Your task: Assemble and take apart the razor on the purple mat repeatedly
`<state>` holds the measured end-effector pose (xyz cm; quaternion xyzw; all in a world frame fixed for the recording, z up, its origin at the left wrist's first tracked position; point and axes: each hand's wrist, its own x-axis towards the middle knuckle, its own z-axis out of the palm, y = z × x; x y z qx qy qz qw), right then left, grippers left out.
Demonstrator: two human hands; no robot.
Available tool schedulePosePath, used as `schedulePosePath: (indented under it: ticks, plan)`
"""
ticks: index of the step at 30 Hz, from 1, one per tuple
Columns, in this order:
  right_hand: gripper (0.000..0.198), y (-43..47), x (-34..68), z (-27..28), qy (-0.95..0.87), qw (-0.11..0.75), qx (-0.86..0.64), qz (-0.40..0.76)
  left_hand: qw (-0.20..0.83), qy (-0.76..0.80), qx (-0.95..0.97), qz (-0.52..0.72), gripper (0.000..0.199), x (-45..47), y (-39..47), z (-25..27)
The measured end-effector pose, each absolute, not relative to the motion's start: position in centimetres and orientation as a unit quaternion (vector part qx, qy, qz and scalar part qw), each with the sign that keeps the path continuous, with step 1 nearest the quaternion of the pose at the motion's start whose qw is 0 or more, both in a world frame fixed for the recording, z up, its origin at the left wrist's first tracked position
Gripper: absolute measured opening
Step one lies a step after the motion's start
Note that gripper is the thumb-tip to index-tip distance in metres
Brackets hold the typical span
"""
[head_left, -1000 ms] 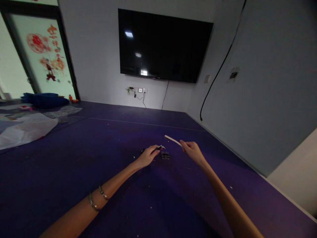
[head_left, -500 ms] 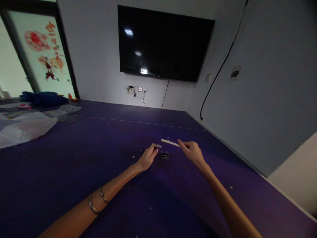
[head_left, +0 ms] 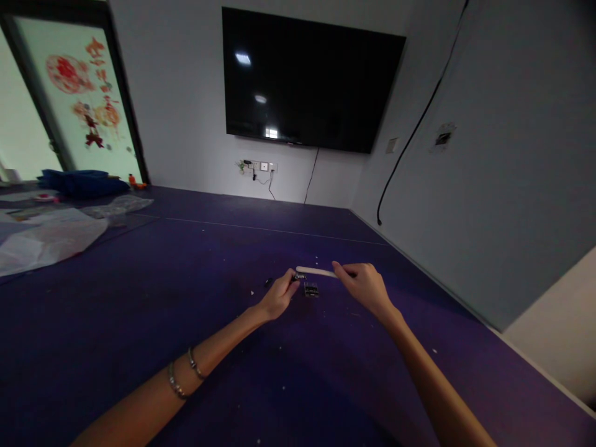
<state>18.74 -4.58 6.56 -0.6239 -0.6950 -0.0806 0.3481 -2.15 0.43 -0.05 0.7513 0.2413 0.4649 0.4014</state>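
My left hand (head_left: pixel 278 296) pinches a small dark and silvery metal piece (head_left: pixel 300 276) whose kind I cannot make out. Closed around one end of a pale, slender stick (head_left: pixel 316 271), possibly a toothbrush or brush handle, is my right hand (head_left: pixel 365 284). The stick's free end points left and lies over the metal piece; whether they touch I cannot tell. Below them on the purple surface sits a small dark, clear-edged object (head_left: pixel 311 290), perhaps a little case. A small black item (head_left: pixel 269 282) lies just left of my left hand.
The purple surface (head_left: pixel 209 360) carries scattered white specks. At the left are a crumpled white plastic sheet (head_left: pixel 56 239), clear plastic (head_left: pixel 118 206) and a dark blue bundle (head_left: pixel 84 184). A television (head_left: pixel 307 81) hangs on the wall, and a black cable (head_left: pixel 410 136) dangles at the right.
The pale stick's free end has moved left and slightly down, from beside the metal piece to over it. My left hand stays nearly in place.
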Motion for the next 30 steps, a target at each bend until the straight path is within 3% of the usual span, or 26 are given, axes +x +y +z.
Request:
schedulePosePath:
  ticks: [14, 18, 30]
  plan:
    - [0.054, -5.03, 18.56, 6.64, -0.744, 0.297, -0.591, -0.094, 0.409, 0.225, 0.751, 0.468, 0.014, -1.83, 0.27, 0.23]
    - [0.055, -5.0, 18.25, 6.48, -0.716, 0.341, -0.6, -0.108, 0.384, 0.232, 0.758, 0.474, 0.013, -1.91, 0.52, 0.18]
    - [0.055, -4.78, 18.5, 6.22, -0.724, 0.345, -0.592, -0.08, 0.341, 0.225, 0.791, 0.455, 0.018, -1.92, 0.58, 0.11]
